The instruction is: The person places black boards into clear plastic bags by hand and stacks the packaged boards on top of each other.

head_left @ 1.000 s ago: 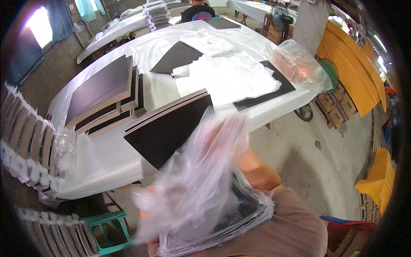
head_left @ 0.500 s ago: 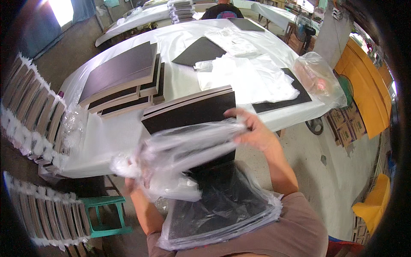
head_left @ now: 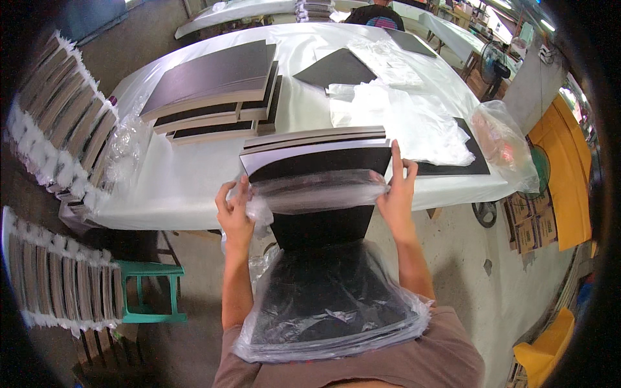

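White-covered table (head_left: 174,191); black boards (head_left: 323,161) propped at its near edge; in front, a clear plastic bag (head_left: 317,197), stretched taut, pinched by left hand (head_left: 235,216) and right hand (head_left: 396,197). Board corners could snag and tear thin film.

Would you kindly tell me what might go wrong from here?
The thin plastic spanning from the left hand to the right hand might tear on the corners of the black boards behind it. The board stack on the table is piled unevenly, so a bump might shift it.
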